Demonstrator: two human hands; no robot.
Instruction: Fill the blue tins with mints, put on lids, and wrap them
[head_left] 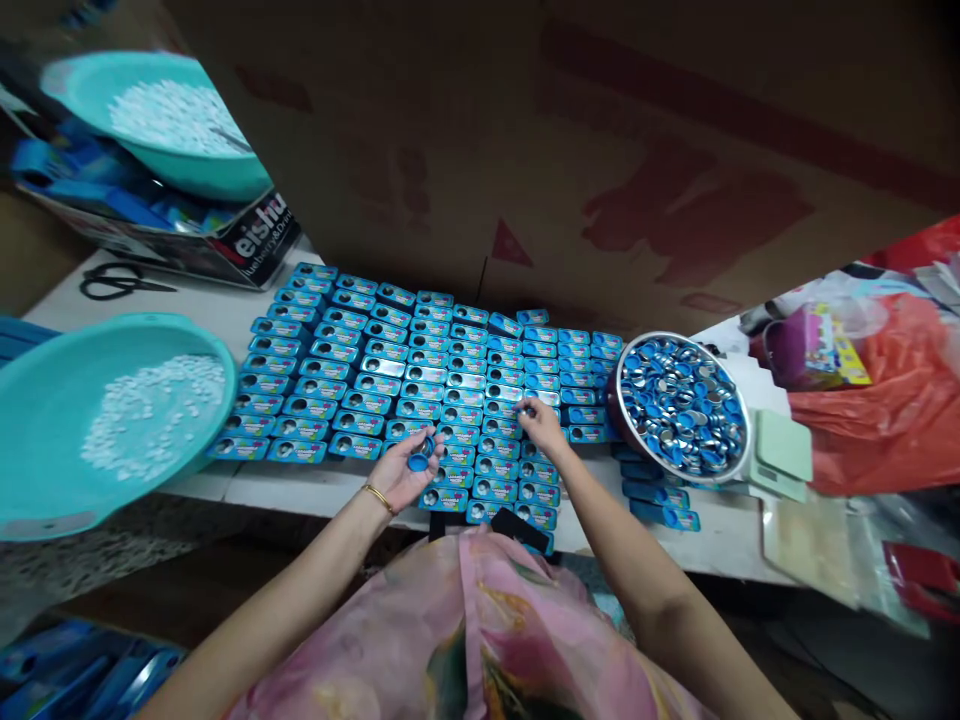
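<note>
- Here left hand cups small round blue caps, fingers curled round them, just above the near tins.
- Right hand fingertips pinch at one blue tin lying flat, long axis left-right, hole up.
- Metal bowl of caps sits just right.

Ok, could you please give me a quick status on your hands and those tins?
Left hand holding blue caps. Right hand fingertips on one blue tin among the rows. Cap bowl to the right. Nothing in the way.

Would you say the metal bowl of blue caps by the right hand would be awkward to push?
Probably heavy for its size: the metal bowl is heaped with blue caps. It sits near the table edge, so a shove might tip it, spilling loose caps.
</note>
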